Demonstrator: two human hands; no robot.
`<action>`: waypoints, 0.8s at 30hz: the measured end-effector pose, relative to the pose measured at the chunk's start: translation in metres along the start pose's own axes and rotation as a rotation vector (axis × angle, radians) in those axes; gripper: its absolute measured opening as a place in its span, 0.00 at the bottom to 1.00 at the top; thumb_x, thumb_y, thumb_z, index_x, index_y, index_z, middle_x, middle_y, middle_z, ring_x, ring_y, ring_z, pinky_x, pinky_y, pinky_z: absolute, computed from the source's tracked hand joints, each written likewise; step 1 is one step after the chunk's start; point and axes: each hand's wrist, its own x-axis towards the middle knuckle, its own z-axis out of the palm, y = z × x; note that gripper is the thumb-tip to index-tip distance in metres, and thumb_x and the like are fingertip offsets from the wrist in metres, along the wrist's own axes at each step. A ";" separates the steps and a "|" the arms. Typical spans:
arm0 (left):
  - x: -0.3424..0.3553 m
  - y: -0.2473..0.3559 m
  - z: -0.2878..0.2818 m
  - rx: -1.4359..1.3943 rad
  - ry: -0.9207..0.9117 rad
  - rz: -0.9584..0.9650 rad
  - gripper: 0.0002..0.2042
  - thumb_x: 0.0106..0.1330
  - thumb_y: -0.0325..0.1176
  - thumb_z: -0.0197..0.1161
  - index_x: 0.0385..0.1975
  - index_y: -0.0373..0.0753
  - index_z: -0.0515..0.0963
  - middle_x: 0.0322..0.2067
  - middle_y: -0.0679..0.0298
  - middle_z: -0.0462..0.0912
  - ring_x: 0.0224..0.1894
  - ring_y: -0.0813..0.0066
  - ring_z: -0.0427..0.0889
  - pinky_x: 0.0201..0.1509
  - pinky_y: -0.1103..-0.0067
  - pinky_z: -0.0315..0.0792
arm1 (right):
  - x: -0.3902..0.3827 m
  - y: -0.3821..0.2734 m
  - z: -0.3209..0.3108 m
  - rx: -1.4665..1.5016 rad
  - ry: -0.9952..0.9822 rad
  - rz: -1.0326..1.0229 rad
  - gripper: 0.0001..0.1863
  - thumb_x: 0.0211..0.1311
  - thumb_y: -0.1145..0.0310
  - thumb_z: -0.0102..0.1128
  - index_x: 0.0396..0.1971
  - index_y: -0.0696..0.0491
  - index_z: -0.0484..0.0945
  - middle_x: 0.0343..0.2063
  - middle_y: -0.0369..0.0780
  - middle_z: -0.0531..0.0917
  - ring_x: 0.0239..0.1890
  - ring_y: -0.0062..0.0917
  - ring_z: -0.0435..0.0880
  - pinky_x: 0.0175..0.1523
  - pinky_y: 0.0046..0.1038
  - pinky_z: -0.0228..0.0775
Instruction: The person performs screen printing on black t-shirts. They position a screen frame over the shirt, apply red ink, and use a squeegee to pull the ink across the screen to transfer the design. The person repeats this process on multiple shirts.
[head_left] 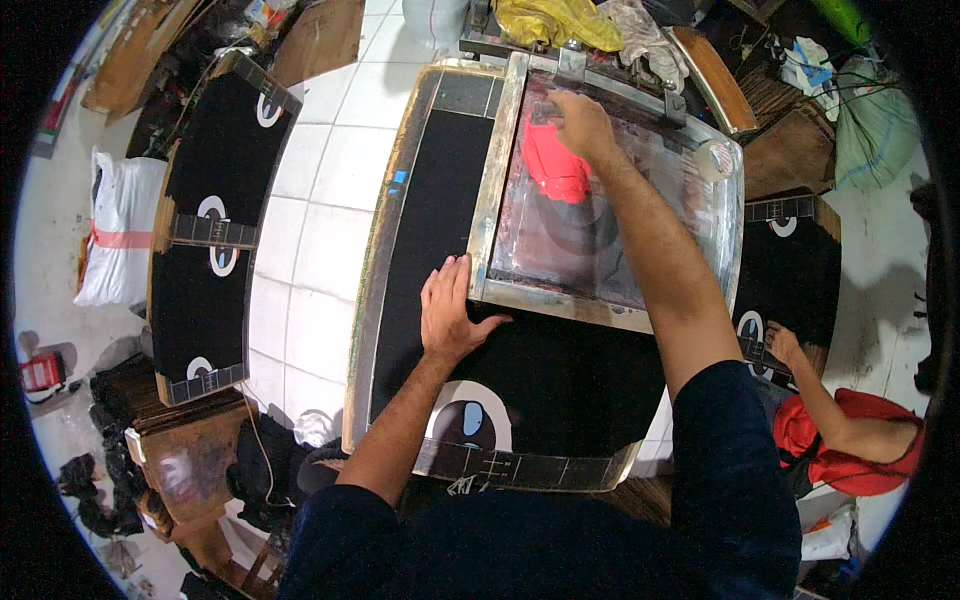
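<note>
A screen-printing frame lies over the far part of a long board covered in black fabric. Its mesh carries a thick patch of bright pink-red ink near the upper left. My right hand reaches across the mesh to the top of this patch. Its fingers are closed on a small greyish thing, mostly hidden, whose kind I cannot make out. My left hand lies beside the frame's near left corner, fingers stretched and thumb apart. A printed cartoon eye shows on the fabric nearer me.
Another black board with printed eyes stands left, across white floor tiles. Metal clamps and a yellow cloth are behind the frame. At right, a co-worker's hand touches another black board. A white sack lies far left.
</note>
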 end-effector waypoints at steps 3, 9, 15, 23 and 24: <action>-0.001 -0.003 0.009 -0.034 0.062 -0.022 0.56 0.47 0.56 0.83 0.72 0.31 0.60 0.66 0.45 0.70 0.72 0.51 0.67 0.76 0.54 0.58 | -0.019 -0.004 -0.004 -0.045 -0.051 -0.036 0.24 0.49 0.76 0.65 0.51 0.51 0.81 0.49 0.45 0.86 0.53 0.45 0.83 0.55 0.45 0.75; 0.000 -0.002 0.012 0.046 0.076 0.011 0.56 0.48 0.55 0.82 0.73 0.32 0.58 0.66 0.44 0.71 0.71 0.49 0.68 0.74 0.52 0.60 | -0.058 -0.009 -0.037 -0.052 -0.293 -0.055 0.21 0.54 0.75 0.62 0.50 0.45 0.82 0.47 0.42 0.87 0.52 0.40 0.84 0.51 0.47 0.72; 0.001 -0.001 0.012 0.060 0.041 -0.014 0.57 0.47 0.52 0.83 0.73 0.31 0.57 0.67 0.43 0.69 0.71 0.48 0.68 0.74 0.52 0.59 | 0.009 0.013 -0.002 -0.055 -0.007 -0.074 0.20 0.55 0.72 0.63 0.50 0.46 0.81 0.47 0.43 0.87 0.53 0.42 0.84 0.52 0.48 0.72; 0.005 0.004 0.005 -0.017 0.078 -0.014 0.56 0.48 0.50 0.83 0.73 0.31 0.57 0.68 0.43 0.68 0.74 0.46 0.65 0.77 0.50 0.56 | -0.074 -0.013 -0.026 -0.106 -0.159 -0.027 0.20 0.49 0.76 0.65 0.45 0.47 0.80 0.42 0.39 0.85 0.51 0.39 0.83 0.50 0.44 0.72; 0.006 0.003 0.005 -0.055 0.087 -0.008 0.56 0.47 0.49 0.84 0.73 0.31 0.57 0.68 0.42 0.68 0.74 0.46 0.65 0.78 0.50 0.55 | -0.088 -0.019 -0.029 -0.119 -0.150 -0.028 0.20 0.49 0.76 0.65 0.45 0.46 0.80 0.42 0.38 0.85 0.51 0.39 0.83 0.50 0.44 0.72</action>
